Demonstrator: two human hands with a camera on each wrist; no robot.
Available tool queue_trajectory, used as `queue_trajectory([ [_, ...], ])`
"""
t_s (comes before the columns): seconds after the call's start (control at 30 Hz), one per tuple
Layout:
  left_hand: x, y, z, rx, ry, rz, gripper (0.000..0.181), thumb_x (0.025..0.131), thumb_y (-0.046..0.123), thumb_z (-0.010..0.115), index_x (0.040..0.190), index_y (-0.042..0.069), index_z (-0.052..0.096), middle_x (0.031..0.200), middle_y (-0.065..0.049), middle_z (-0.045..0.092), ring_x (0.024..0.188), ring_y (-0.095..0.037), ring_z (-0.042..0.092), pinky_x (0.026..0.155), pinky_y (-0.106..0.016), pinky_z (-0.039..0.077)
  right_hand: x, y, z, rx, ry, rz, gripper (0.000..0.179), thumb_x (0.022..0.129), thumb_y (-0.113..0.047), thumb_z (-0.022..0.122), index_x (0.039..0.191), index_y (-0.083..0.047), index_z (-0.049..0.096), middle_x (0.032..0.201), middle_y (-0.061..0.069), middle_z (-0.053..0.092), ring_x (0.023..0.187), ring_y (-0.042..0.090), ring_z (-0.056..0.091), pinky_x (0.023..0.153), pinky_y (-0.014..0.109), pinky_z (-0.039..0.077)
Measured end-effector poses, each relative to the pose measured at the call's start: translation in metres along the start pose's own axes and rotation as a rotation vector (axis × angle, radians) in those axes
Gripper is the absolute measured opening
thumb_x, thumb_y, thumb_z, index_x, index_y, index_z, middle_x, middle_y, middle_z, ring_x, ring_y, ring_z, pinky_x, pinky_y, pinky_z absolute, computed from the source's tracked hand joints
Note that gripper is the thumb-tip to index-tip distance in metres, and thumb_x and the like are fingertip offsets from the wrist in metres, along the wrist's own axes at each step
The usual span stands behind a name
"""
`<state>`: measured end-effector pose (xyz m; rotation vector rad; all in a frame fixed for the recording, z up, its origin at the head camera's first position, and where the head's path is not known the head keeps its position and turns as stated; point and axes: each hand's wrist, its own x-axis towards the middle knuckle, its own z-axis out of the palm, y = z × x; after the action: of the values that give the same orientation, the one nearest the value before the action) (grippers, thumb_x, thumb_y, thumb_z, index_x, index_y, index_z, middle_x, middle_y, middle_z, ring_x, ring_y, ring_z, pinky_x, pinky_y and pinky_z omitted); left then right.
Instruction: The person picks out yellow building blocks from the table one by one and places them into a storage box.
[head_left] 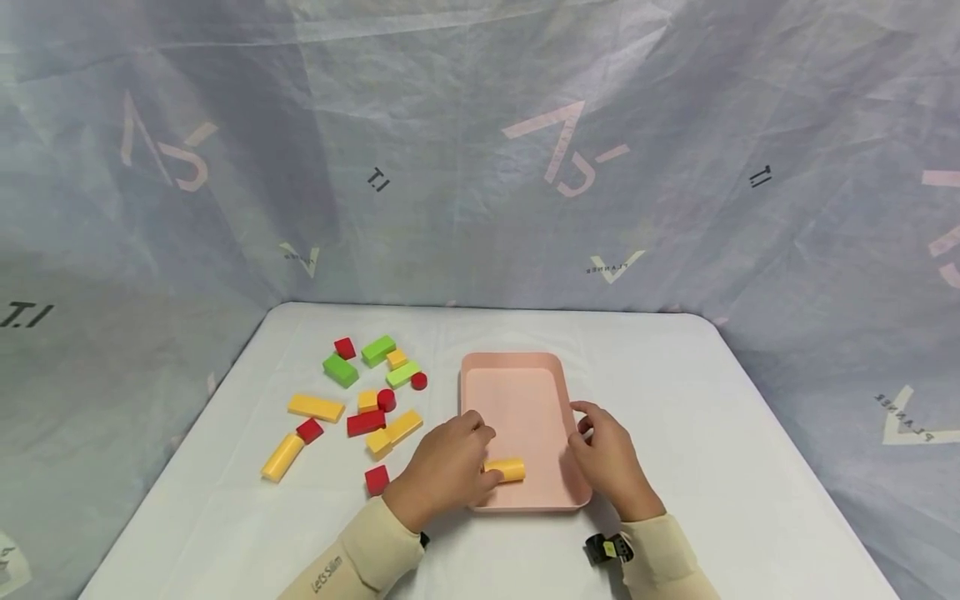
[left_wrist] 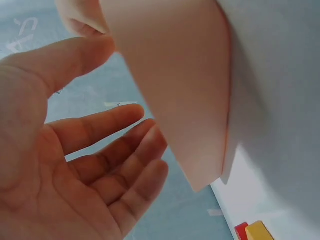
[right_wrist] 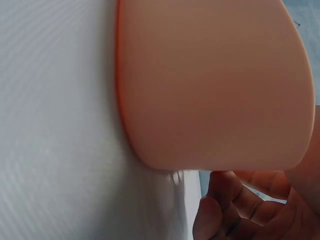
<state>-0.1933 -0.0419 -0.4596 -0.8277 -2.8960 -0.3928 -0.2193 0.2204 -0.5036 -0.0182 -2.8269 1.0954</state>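
Note:
A shallow pink tray (head_left: 517, 379) lies on the white table, with a yellow cylinder (head_left: 512, 469) near its front end. My left hand (head_left: 448, 458) reaches over the tray's left rim, its thumb overlapping the cylinder's left end in the head view. In the left wrist view, its fingers (left_wrist: 117, 167) are spread loosely apart from the thumb, and the cylinder is hidden behind the tray wall. On the opposite side, my right hand (head_left: 609, 454) holds the tray's right rim, thumb at the edge and bent fingers (right_wrist: 235, 200) along the outside wall.
Left of the tray lie scattered blocks: green blocks (head_left: 341, 370), a red block (head_left: 366, 423), yellow bars (head_left: 316, 407), small red discs (head_left: 386, 400) and another yellow cylinder (head_left: 282, 457). A red cube (head_left: 377, 480) is close to my left wrist. A grey printed curtain (head_left: 465, 167) hangs behind the table.

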Motion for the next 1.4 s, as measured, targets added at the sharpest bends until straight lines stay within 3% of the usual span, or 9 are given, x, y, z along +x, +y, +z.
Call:
queue_trajectory([
  [0.23,-0.003,-0.004,-0.008,-0.041,-0.024,-0.068,0.049,0.085,0.043,0.079,0.121,0.01,0.074,0.112,-0.002,0.067,0.092,-0.015,0.061,0.08,-0.033,0.058,0.0,0.001,0.0,0.0,-0.007,-0.006,0.049,0.093,-0.01,0.059,0.141,-0.011,0.058,0.098,0.006,0.06,0.075,0.015,0.058,0.066,0.03,0.049],
  [0.53,-0.007,-0.014,-0.014,-0.035,0.0,-0.12,0.045,0.085,0.041,0.082,0.119,0.014,0.075,0.109,0.001,0.069,0.09,-0.015,0.062,0.078,-0.034,0.058,0.001,0.002,0.0,0.004,-0.011,0.001,0.049,0.093,-0.01,0.059,0.142,-0.011,0.057,0.098,0.006,0.061,0.076,0.016,0.058,0.067,0.031,0.049],
  [0.87,-0.014,-0.034,-0.02,0.013,0.076,-0.151,0.039,0.084,0.034,0.083,0.116,0.014,0.077,0.105,0.0,0.07,0.09,-0.016,0.065,0.074,-0.033,0.059,0.0,0.001,0.0,0.006,-0.011,0.009,0.049,0.094,-0.01,0.059,0.142,-0.011,0.057,0.098,0.006,0.061,0.074,0.016,0.057,0.064,0.031,0.049],
  [1.2,-0.024,-0.054,-0.026,0.004,0.059,-0.275,0.034,0.082,0.023,0.081,0.115,0.014,0.077,0.104,0.0,0.069,0.088,-0.016,0.064,0.071,-0.034,0.059,0.0,0.002,0.002,0.015,-0.017,0.012,0.049,0.093,-0.008,0.059,0.142,-0.011,0.057,0.097,0.006,0.061,0.075,0.016,0.058,0.064,0.03,0.05],
  [1.4,-0.027,-0.066,-0.025,0.025,0.062,-0.278,0.031,0.082,0.017,0.078,0.113,0.013,0.077,0.101,0.0,0.068,0.085,-0.015,0.063,0.066,-0.032,0.056,0.0,0.002,-0.001,-0.001,-0.012,0.002,0.049,0.093,-0.009,0.059,0.142,-0.011,0.057,0.098,0.007,0.061,0.075,0.016,0.058,0.066,0.03,0.049],
])
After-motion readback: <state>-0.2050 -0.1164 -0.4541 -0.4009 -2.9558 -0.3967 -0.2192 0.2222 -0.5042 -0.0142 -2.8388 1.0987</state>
